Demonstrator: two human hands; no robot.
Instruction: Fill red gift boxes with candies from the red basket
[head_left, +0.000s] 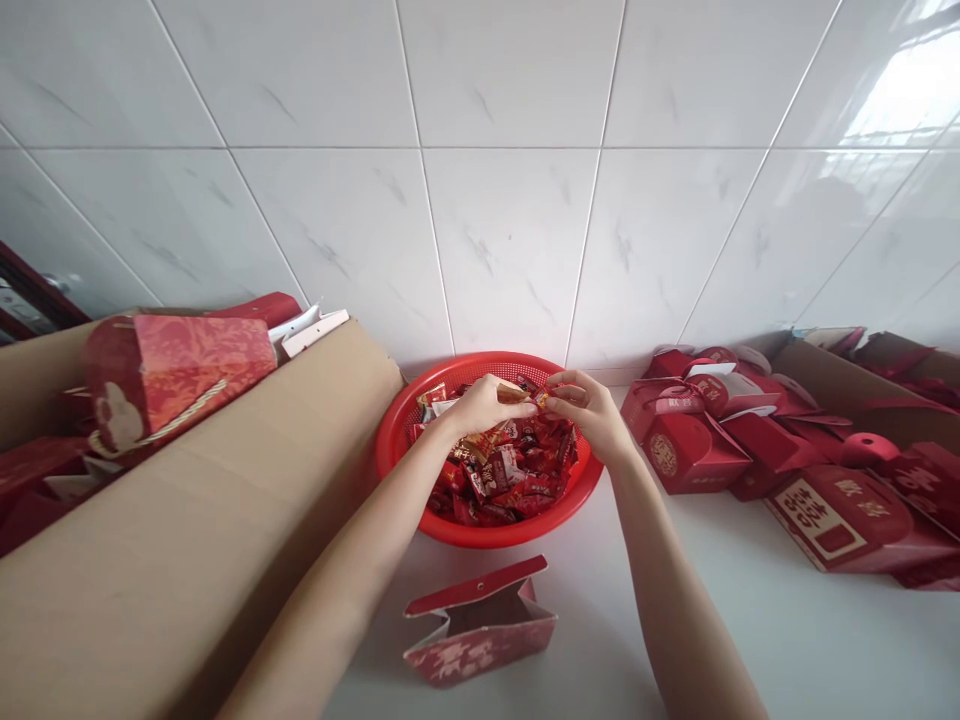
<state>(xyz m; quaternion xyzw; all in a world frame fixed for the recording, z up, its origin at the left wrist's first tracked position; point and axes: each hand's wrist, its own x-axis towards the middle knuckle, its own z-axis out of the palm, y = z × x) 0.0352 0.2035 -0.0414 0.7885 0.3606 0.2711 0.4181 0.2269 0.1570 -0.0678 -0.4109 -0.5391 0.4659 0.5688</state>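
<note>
A red plastic basket (397,480), full of wrapped candies (499,475), stands against the tiled wall. Over its back part, my left hand (484,405) is closed, with a gold-brown wrapped candy (513,394) at its fingers. Close beside it, my right hand (589,410) pinches a small orange-and-red wrapped candy (541,399) between thumb and fingers. The fingertips of both hands nearly meet there. Between my forearms, in front of the basket, a red patterned gift box (484,645) sits with its top open.
On the left is a large cardboard carton (225,480) with red gift boxes (199,370) inside. Several folded red boxes (697,450) are piled on the white tabletop (757,620) at the right. Behind that pile stands another cardboard carton (810,375). White tiles (510,230) close off the back.
</note>
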